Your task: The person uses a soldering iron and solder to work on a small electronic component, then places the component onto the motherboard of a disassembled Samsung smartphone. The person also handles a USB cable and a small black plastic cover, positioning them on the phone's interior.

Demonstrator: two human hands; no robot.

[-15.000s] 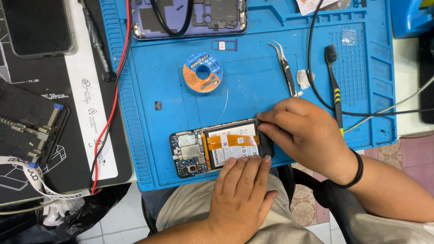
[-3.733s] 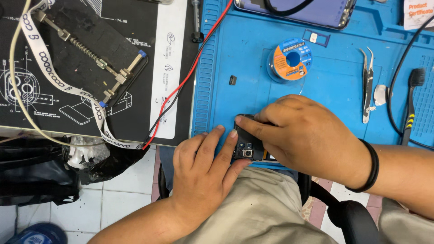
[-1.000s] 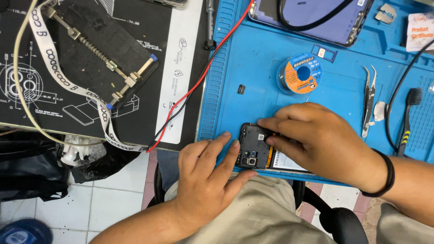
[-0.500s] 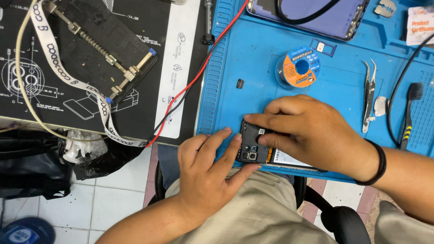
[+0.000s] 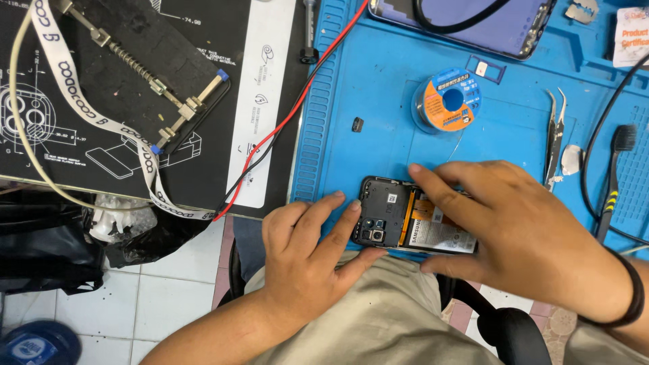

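Head camera looks steeply down (close) at the blue mat (image 5: 378,88).

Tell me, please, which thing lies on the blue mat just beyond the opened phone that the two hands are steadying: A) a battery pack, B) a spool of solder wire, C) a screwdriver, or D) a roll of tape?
B: a round spool of solder wire with an orange and blue label lies flat on the blue mat, beyond the opened phone on which the left hand and right hand rest.
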